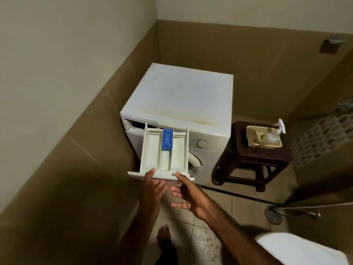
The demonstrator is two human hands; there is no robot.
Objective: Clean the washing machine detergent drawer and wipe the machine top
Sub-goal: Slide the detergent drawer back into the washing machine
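We hold the detergent drawer (164, 152) by its front panel, left hand (152, 185) and right hand (188, 196) each in a loose grip, thumb on top and fingers spread beneath; it appears clear of its slot (138, 124) in the washing machine (183, 96). We judge removal is the step in hand; next comes carrying it level to rinse, the stained machine top unwiped.

Washing machine (177, 100) in room corner; detergent drawer (164, 153) out in front of its upper left.

Left hand (152, 190) and right hand (189, 197) under the drawer's near edge, thumbs on the front panel. Stool (254, 161) just right of the machine, carrying a tray (256, 144) with a pump bottle (273, 136) in it. Floor drain (273, 215) nearer, right. Bare foot (165, 243) on floor below the hands.
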